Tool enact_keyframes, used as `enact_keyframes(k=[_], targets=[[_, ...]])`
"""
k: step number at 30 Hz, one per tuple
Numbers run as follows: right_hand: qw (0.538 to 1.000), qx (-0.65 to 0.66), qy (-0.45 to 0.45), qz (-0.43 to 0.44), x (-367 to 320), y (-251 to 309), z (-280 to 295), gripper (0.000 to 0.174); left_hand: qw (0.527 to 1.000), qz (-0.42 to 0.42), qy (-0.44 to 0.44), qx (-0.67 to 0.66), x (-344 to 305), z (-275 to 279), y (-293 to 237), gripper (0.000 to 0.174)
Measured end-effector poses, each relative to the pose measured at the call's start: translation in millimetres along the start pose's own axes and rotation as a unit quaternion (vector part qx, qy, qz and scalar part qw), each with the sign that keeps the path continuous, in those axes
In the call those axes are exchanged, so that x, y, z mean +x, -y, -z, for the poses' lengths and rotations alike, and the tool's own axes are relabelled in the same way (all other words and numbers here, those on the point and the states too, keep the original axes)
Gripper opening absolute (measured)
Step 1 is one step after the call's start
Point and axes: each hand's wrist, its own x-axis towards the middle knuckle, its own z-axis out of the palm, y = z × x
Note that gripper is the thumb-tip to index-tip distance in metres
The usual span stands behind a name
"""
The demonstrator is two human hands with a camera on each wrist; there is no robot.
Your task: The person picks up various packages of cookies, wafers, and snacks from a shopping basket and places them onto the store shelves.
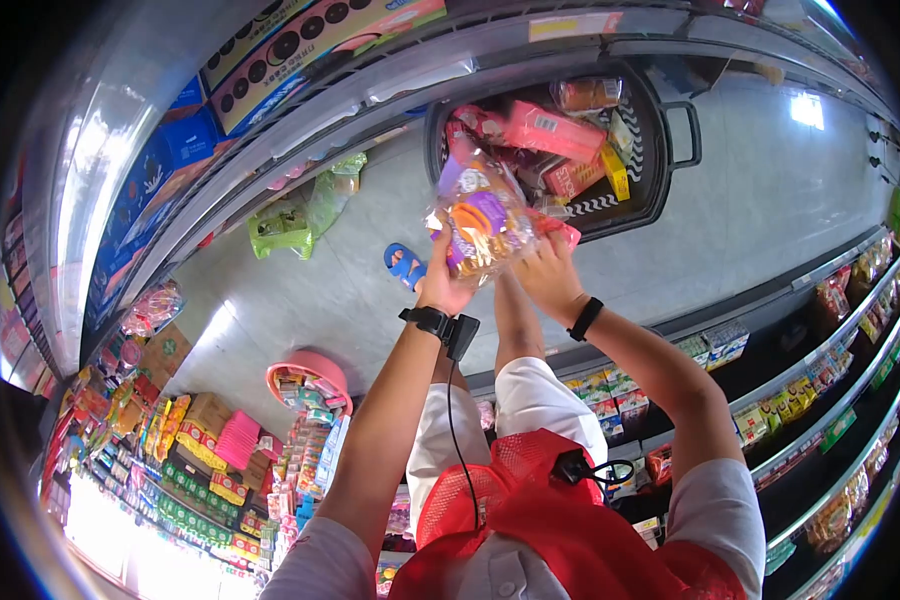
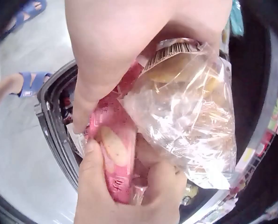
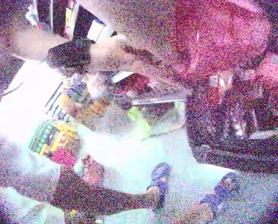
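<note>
My left hand (image 1: 447, 283) grips a clear plastic food bag (image 1: 478, 215) with a purple and orange label. In the left wrist view a barcode and pale golden contents show through the crinkled film of this bag (image 2: 185, 116). My right hand (image 1: 550, 278) holds a pink packet (image 2: 118, 144) beside it, with the thumb along one edge and the fingers partly hidden behind. Both hands are close together at the near side of a black shopping basket (image 1: 660, 180). The right wrist view is very grainy, with a blurred pink-red shape (image 3: 223, 42) at its upper right.
In the basket lie a large pink package (image 1: 555, 130), a yellow box (image 1: 615, 172) and a bagged food item (image 1: 588, 94). A green plastic bag (image 1: 305, 215) lies on the grey floor near a blue sandal (image 1: 405, 263). Stocked shelves (image 1: 790, 400) run along both sides.
</note>
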Motion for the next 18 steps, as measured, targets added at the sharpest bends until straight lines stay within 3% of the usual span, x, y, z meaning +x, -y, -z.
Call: enact_keyframes(k=[2, 5, 8, 9, 10, 11, 12, 13, 14, 15, 18], targets=[[0.998, 0.026, -0.024, 0.043, 2.3, 10.9, 4.6, 0.024, 0.999, 0.031, 0.003, -0.036, -4.3, 9.9, -0.1, 0.068], [0.993, 0.027, -0.019, 0.117, 12.1, 16.8, 1.8, 0.02, 0.999, -0.01, -0.03, -0.028, 4.9, 21.7, 3.4, 0.067], [0.956, 0.208, -0.13, 0.161, 24.5, -11.2, -24.3, 0.013, 0.996, -0.065, -0.066, 0.0, 10.8, 36.1, 6.8, 0.064], [0.948, 0.263, -0.138, 0.116, 30.1, -27.8, -26.5, 0.01, 0.996, -0.061, -0.068, 0.006, 8.2, 41.7, 3.5, 0.064], [0.952, 0.293, -0.082, -0.024, 33.0, -44.4, -27.4, 0.01, 0.996, -0.059, -0.07, 0.011, 6.6, 47.2, 1.2, 0.063], [0.946, 0.292, -0.101, -0.102, 40.4, -66.8, -43.3, 0.012, 0.994, -0.066, -0.087, 0.024, 3.6, 45.2, -0.8, 0.062], [0.924, 0.283, -0.091, -0.24, 52.8, -83.7, -48.4, 0.018, 0.994, -0.067, -0.076, 0.051, -0.8, 49.0, -1.9, 0.061], [0.929, 0.176, -0.14, -0.293, 55.6, -111.6, -91.0, 0.033, 0.993, -0.068, -0.064, 0.079, -5.5, 53.9, -5.1, 0.061], [0.924, 0.086, -0.02, -0.371, 62.0, -132.2, -98.3, 0.05, 0.991, -0.068, -0.05, 0.106, -7.5, 59.7, -8.6, 0.061], [0.919, 0.016, -0.036, -0.392, 66.7, -147.4, -107.6, 0.06, 0.988, -0.077, -0.045, 0.123, -10.8, 66.1, -11.1, 0.058], [0.942, -0.126, -0.074, -0.303, 81.0, -187.6, -143.9, 0.068, 0.984, -0.038, -0.029, 0.171, -34.9, 79.6, -24.1, 0.058]])
